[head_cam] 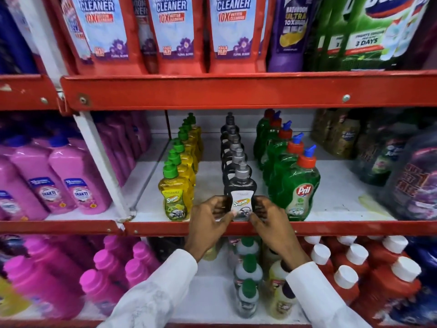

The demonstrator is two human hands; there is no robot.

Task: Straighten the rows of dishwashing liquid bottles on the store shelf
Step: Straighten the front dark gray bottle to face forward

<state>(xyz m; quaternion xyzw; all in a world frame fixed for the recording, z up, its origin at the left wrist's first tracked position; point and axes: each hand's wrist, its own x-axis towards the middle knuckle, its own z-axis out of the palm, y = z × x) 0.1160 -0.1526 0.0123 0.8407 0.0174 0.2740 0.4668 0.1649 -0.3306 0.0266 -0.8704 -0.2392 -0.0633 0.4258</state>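
Three rows of dishwashing liquid bottles run front to back on the middle shelf. Yellow bottles with green caps form the left row, black bottles with grey caps the centre row, green bottles with orange and blue caps the right row. My left hand and my right hand both grip the front black bottle at its lower sides, at the shelf's front edge. My fingers cover the edges of its white label.
Pink bottles fill the shelf bay to the left. Dark refill pouches and jugs stand to the right. Red bathroom cleaner bottles sit above. The lower shelf holds pink, pale and red bottles below my sleeves.
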